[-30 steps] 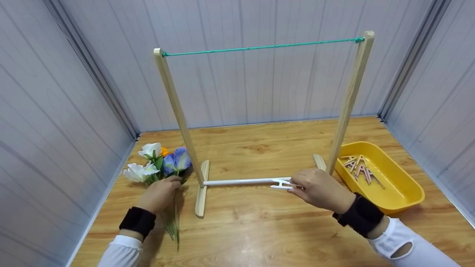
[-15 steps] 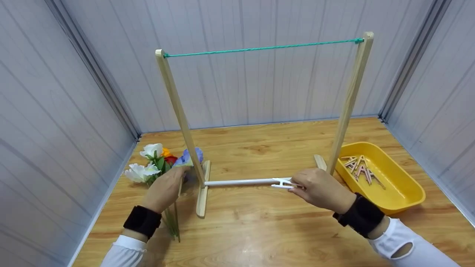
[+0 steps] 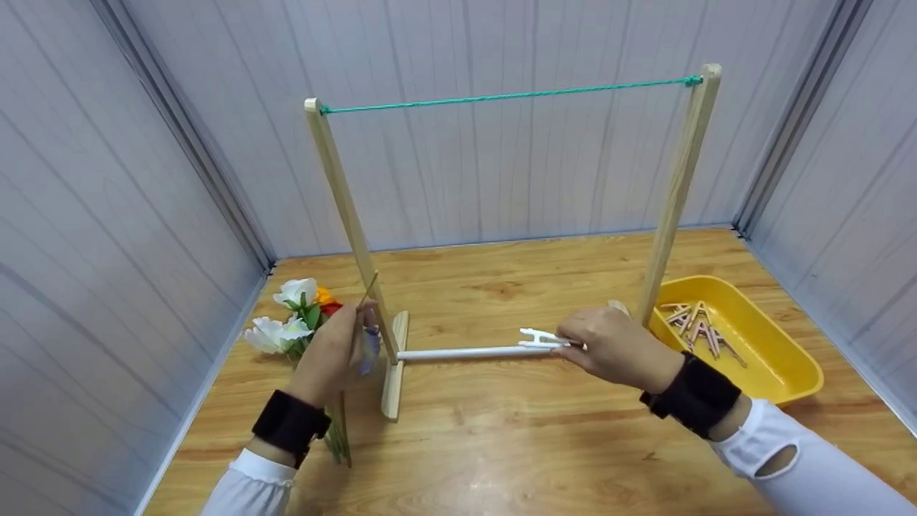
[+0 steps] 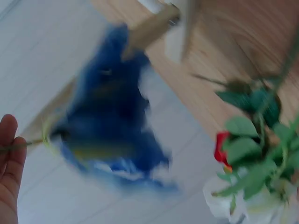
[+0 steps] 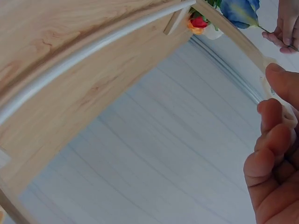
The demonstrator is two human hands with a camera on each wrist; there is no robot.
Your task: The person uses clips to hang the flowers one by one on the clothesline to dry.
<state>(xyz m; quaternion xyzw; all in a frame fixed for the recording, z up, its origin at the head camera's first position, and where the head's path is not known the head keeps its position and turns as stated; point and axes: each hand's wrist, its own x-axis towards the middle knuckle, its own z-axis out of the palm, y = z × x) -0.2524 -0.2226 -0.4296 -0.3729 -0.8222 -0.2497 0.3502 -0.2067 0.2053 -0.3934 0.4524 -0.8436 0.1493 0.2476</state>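
Note:
My left hand (image 3: 331, 358) pinches the thin stem of a blue-purple artificial flower (image 4: 110, 107), beside the left post of a wooden frame. Its bloom hangs down while the stem (image 3: 370, 284) points up; in the left wrist view the petals are blurred. Below that hand lie other artificial flowers (image 3: 276, 334), white, orange and red, stems toward me. On the other side, my right hand (image 3: 620, 345) pinches a white clothespin (image 3: 536, 338) between thumb and fingers, just over the frame's white bottom bar (image 3: 466, 353). Its rear end is hidden by the fingers.
A green cord (image 3: 501, 95) runs between the tops of the left post (image 3: 337, 179) and the right post (image 3: 684, 172). At right, a yellow basin (image 3: 784, 362) holds several pale and pink clothespins (image 3: 702, 330). Panel walls enclose the wooden table (image 3: 494, 444).
My left hand has lifted the blue-purple flower off the bunch and turned it bloom down, moving slightly right. My right hand has risen a little with the clothespin.

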